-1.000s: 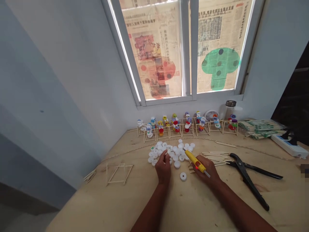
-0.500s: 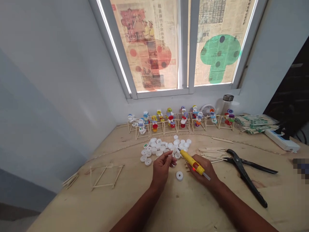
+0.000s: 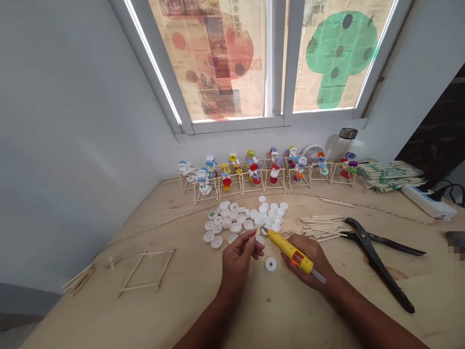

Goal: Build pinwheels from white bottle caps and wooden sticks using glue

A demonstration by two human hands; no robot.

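Observation:
My left hand [image 3: 238, 261] pinches a thin wooden stick [image 3: 258, 232] between thumb and fingertips, holding it up above the board. My right hand [image 3: 308, 261] grips a yellow hot-glue pen [image 3: 290, 252], with a clear glue stick [image 3: 318, 276] protruding from its rear end. The pen's narrow tip points at the wooden stick and ends very close to it. A white plastic bottle cap with a central hole [image 3: 270, 264] lies just in front of both hands. A loose pile of white bottle caps [image 3: 232, 220] spreads just beyond them.
A loose pile of wooden sticks [image 3: 323, 228] and black pliers [image 3: 374, 252] lie on the plywood board [image 3: 109, 271] to the right. A stick square [image 3: 145, 271] lies left. Several stick-framed bottle-cap models [image 3: 254, 177] stand along the back, beneath a newspaper-covered window [image 3: 276, 58].
The view has tilted downward, so the scene sits higher and further left. My left hand has raised the stick, and the glue pen's tip has come closer to it.

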